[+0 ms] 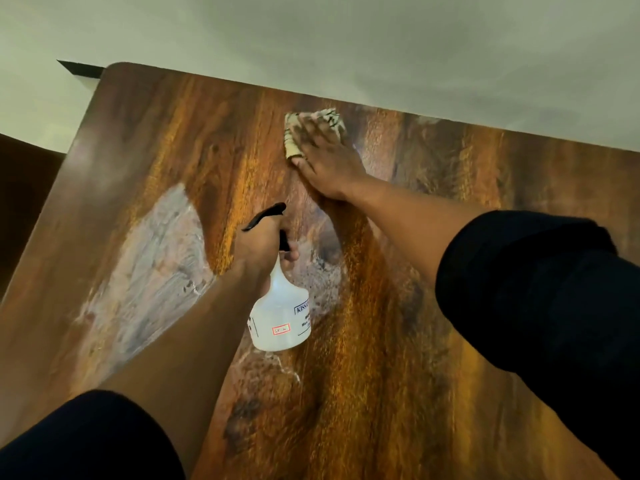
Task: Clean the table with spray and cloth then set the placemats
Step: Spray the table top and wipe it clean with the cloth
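A wooden table (450, 341) with strong brown and orange grain fills the head view. My left hand (261, 244) grips the neck of a white spray bottle (282, 317) with a black trigger head, held above the table's middle. My right hand (323, 155) lies flat, fingers spread, pressing a pale patterned cloth (294, 142) onto the table near its far edge. The hand covers much of the cloth. Wet, shiny smears (149, 271) show on the table's left part and around the bottle. No placemats are in view.
A pale wall (346, 39) runs right behind the table's far edge. The table's rounded far-left corner (117, 69) stands beside a dark object (83, 69). Darker furniture or floor (24, 188) lies off the left edge.
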